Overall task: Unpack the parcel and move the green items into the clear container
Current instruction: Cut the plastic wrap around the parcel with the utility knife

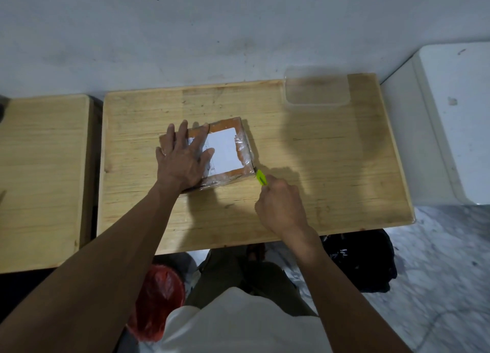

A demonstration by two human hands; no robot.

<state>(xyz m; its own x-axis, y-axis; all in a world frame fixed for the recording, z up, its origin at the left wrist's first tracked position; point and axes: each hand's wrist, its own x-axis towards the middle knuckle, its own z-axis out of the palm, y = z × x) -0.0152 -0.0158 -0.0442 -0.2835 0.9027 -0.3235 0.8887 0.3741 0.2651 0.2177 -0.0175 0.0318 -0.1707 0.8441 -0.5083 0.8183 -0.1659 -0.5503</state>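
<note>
Pale wood forms the counter (331, 172), and near its middle lies the parcel (228, 151), a taped brown box with a white label, pinned flat by the left hand (183, 156) with fingers spread while the right hand (281, 206) grips a green cutter (261, 177) whose tip touches the parcel's near right corner. Opening looks barely begun, so the next move calls for a shallow cut along the tape, away from the pressing fingers. A clear container (316, 87) waits at the counter's far right corner against a grey wall (185, 34); a second wooden surface (42, 167) adjoins the left edge.
</note>
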